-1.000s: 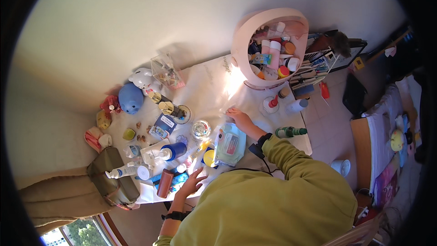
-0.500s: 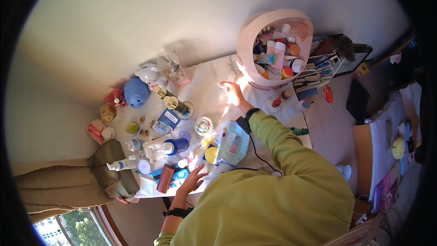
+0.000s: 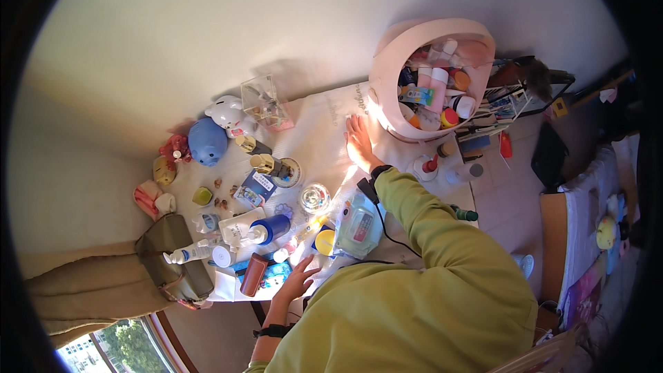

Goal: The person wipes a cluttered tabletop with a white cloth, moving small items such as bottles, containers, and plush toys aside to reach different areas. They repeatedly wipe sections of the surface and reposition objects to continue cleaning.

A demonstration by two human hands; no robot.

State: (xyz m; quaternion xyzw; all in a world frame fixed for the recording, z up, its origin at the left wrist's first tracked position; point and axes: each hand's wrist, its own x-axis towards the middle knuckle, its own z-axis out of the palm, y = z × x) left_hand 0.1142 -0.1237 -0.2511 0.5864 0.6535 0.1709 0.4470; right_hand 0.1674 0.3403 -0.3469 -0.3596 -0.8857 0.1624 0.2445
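Head view, right hand (image 3: 359, 143) on tablecloth (image 3: 319, 139), grip spread, tablecloth's long axis slanting up rightward

Along the back edge of the counter (image 3: 316, 116) stand a clear box (image 3: 262, 97) and 2 animal figures (image 3: 207, 142), white and blue. An olive bag (image 3: 169, 252) lies by the front left corner, a red-topped bottle (image 3: 430, 164) near the right edge.
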